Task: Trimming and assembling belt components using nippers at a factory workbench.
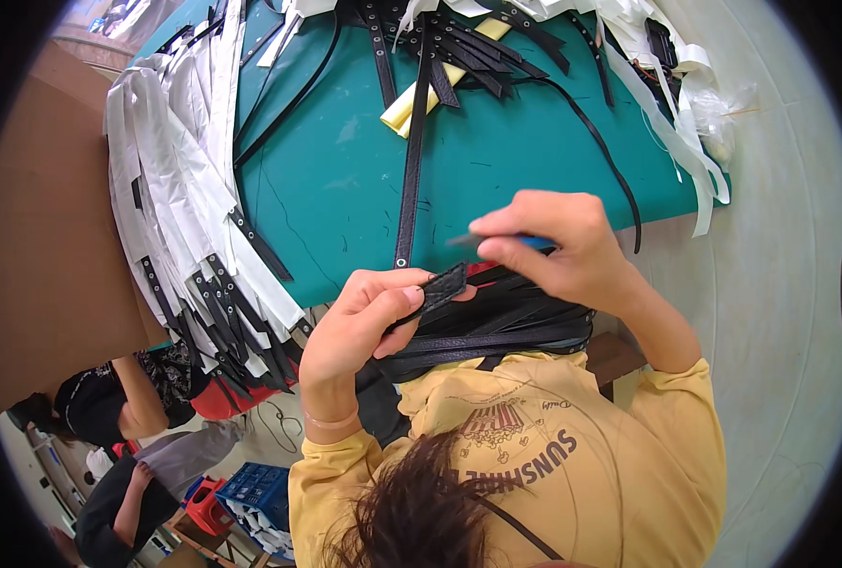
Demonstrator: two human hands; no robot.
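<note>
My left hand point(359, 317) is closed, pinching the end of a black leather strap point(443, 292) between thumb and fingers, with the tip pointing up and to the right. Close to that tip, my right hand point(568, 241) grips a small blue-handled tool point(537, 242). Its grey pointed end is smeared by motion, so its exact kind cannot be told; it is apart from the strap. Below both hands, a thick bundle of black straps point(497, 346) lies across my lap. A long black strap with an eyelet point(412, 189) runs down the green table towards my left hand.
The green table point(326, 208) holds black straps point(478, 57), a folded yellow piece point(402, 112) and white wrapped bundles point(175, 170) on the left. White strips point(677, 142) hang off its right edge. A cardboard box point(61, 208) stands at left; other people point(118, 407) sit beyond it.
</note>
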